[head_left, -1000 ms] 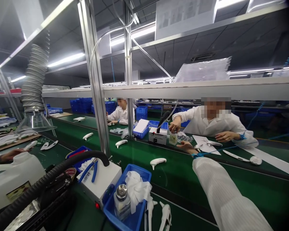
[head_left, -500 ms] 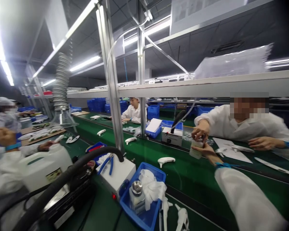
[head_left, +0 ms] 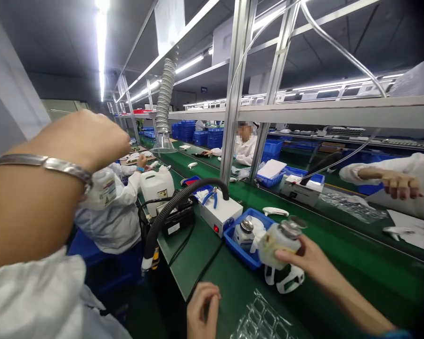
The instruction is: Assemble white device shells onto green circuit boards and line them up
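My right hand (head_left: 309, 259), with a blue band at the wrist, grips a cloudy bottle (head_left: 277, 245) with a metal cap, tilted over the right side of a blue tray (head_left: 242, 256). In that tray stand a similar bottle (head_left: 244, 234) and white cloth. Near the bottom edge, my left hand (head_left: 204, 306) hovers over the green bench with its fingers loosely curled, the thumb apart and nothing visible between them. White plastic parts (head_left: 291, 280) lie beneath the held bottle. Clear plastic mesh (head_left: 263, 320) lies right of my left hand.
Another person's arm with a metal bracelet (head_left: 67, 169) fills the left foreground. A white box (head_left: 221, 214) with a black hose and blue pliers stands behind the tray. A large jug (head_left: 158, 188) is left of it. Across the belt, a co-worker's hand (head_left: 403, 183) reaches out.
The view has swung left. My right hand has drawn the bottle back from the co-worker's hand to beside the tray. My left hand and the braceleted arm have come into view.
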The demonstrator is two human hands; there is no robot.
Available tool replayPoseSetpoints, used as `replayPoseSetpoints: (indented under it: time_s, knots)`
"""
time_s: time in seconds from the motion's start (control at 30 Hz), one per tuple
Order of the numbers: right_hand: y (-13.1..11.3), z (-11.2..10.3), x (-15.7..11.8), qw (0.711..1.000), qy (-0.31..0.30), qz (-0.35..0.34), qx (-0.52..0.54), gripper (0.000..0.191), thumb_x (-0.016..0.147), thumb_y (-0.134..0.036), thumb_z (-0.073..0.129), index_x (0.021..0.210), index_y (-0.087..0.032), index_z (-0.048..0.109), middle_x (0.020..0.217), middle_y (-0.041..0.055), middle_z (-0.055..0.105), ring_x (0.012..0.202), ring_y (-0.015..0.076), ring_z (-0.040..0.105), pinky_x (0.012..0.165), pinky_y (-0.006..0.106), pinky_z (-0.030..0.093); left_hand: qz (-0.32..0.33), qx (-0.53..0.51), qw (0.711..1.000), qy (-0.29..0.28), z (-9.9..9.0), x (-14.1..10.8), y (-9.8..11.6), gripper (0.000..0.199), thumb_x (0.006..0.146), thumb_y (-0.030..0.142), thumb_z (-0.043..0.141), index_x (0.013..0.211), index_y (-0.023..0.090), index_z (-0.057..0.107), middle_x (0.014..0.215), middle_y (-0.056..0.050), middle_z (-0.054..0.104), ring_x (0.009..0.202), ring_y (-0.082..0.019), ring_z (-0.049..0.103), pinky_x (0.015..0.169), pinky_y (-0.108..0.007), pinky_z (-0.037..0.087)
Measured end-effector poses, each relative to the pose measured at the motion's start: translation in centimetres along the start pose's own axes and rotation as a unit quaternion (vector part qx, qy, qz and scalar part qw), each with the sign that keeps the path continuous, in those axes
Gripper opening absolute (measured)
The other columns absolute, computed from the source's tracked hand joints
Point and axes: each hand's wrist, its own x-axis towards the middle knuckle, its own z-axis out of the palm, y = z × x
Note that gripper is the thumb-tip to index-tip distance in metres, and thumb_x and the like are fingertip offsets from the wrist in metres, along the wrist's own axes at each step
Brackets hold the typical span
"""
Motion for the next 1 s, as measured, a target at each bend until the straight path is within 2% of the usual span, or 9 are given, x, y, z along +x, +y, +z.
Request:
replayPoseSetpoints:
  time_s: [0.13, 0.3, 0.4, 0.53, 0.67, 0.77, 0.83, 0.93, 1.0]
  knots:
    - [-1.4, 7.3, -3.4, 0.973, -0.204, -0.001, 0.105, 0.061, 0.062, -0.041, 0.083, 0.112, -0.017, 0.058, 0.11, 0.0109, 0.069, 0.102, 0.0314, 0.064, 0.091, 0.042, 0.051, -0.096, 0.003, 0.994, -0.046, -4.0, 1.5, -0.4, 0.025, 0.092, 0.037, 0.049, 0.085, 0.018, 0.063, 0.087, -0.006, 0.061, 0.081, -0.018, 0.065, 0.073, -0.027, 0.054]
    - [-0.4, 13.7, -5.6, 0.961, -0.245, -0.012, 0.125, 0.062, 0.062, -0.038, 0.082, 0.113, -0.014, 0.056, 0.109, 0.0112, 0.067, 0.103, 0.0324, 0.061, 0.094, 0.046, 0.046, -0.091, 0.016, 0.995, -0.032, -6.4, 3.0, -1.6, 0.027, 0.091, 0.038, 0.05, 0.085, 0.017, 0.064, 0.091, -0.006, 0.063, 0.088, -0.019, 0.063, 0.078, -0.028, 0.053]
    - [0.4, 13.7, -6.0, 0.96, -0.256, -0.031, 0.109, 0.07, 0.065, -0.04, 0.08, 0.124, -0.014, 0.051, 0.123, 0.0132, 0.061, 0.117, 0.0335, 0.054, 0.103, 0.048, 0.04, -0.092, 0.002, 0.994, -0.051, -6.6, 2.8, -1.5, 0.028, 0.091, 0.04, 0.05, 0.084, 0.016, 0.064, 0.086, -0.005, 0.063, 0.082, -0.018, 0.065, 0.075, -0.028, 0.054]
    - [0.8, 9.7, -5.9, 0.976, -0.216, 0.0, 0.023, 0.082, 0.067, -0.046, 0.076, 0.137, -0.02, 0.04, 0.136, 0.0132, 0.051, 0.125, 0.0328, 0.048, 0.105, 0.049, 0.04, -0.096, -0.011, 0.992, -0.077, -7.9, 0.6, -0.5, 0.027, 0.091, 0.039, 0.05, 0.086, 0.017, 0.064, 0.086, -0.003, 0.062, 0.075, -0.016, 0.064, 0.069, -0.025, 0.053]
    - [-1.9, 6.5, -6.0, 0.98, -0.168, -0.056, -0.092, 0.045, 0.085, -0.048, 0.057, 0.121, -0.021, 0.053, 0.113, 0.0095, 0.06, 0.094, 0.0249, 0.062, 0.081, 0.038, 0.053, -0.109, -0.011, 0.991, -0.073, -10.5, -1.1, -0.2, 0.025, 0.091, 0.037, 0.05, 0.086, 0.017, 0.065, 0.085, -0.002, 0.06, 0.067, -0.013, 0.061, 0.064, -0.024, 0.051]
    - [-5.4, 7.6, -6.2, 0.945, -0.193, -0.152, -0.214, 0.033, 0.094, -0.044, 0.046, 0.115, -0.021, 0.056, 0.097, 0.0072, 0.061, 0.076, 0.0209, 0.061, 0.066, 0.032, 0.051, -0.101, 0.001, 0.993, -0.069, -10.5, -0.7, -0.3, 0.02, 0.09, 0.034, 0.052, 0.089, 0.018, 0.064, 0.088, -0.003, 0.061, 0.077, -0.016, 0.062, 0.072, -0.027, 0.051]
    - [-7.4, 9.7, -6.3, 0.901, -0.197, -0.197, -0.332, 0.035, 0.095, -0.043, 0.046, 0.121, -0.021, 0.054, 0.099, 0.0091, 0.063, 0.074, 0.0229, 0.064, 0.06, 0.031, 0.049, -0.078, 0.008, 0.993, -0.084, -9.1, 0.3, -0.2, 0.019, 0.086, 0.029, 0.059, 0.102, 0.02, 0.064, 0.106, -0.006, 0.062, 0.1, -0.021, 0.061, 0.087, -0.032, 0.05]
    - [-9.2, 12.7, -6.2, 0.829, -0.167, -0.209, -0.491, 0.039, 0.093, -0.048, 0.05, 0.115, -0.017, 0.058, 0.098, 0.0142, 0.065, 0.074, 0.0304, 0.068, 0.055, 0.033, 0.047, -0.06, 0.016, 0.993, -0.1, -5.8, 2.7, 0.0, 0.061, 0.073, 0.018, 0.07, 0.13, 0.02, 0.049, 0.14, -0.012, 0.047, 0.132, -0.028, 0.041, 0.111, -0.044, 0.035]
    - [-9.6, 13.9, -6.0, 0.806, -0.15, -0.197, -0.537, 0.036, 0.092, -0.047, 0.052, 0.103, -0.014, 0.063, 0.09, 0.0158, 0.067, 0.072, 0.0339, 0.069, 0.055, 0.034, 0.047, -0.064, 0.011, 0.991, -0.12, -4.0, 4.2, 0.2, 0.076, 0.065, 0.011, 0.074, 0.134, 0.017, 0.045, 0.143, -0.015, 0.046, 0.134, -0.031, 0.04, 0.113, -0.046, 0.031]
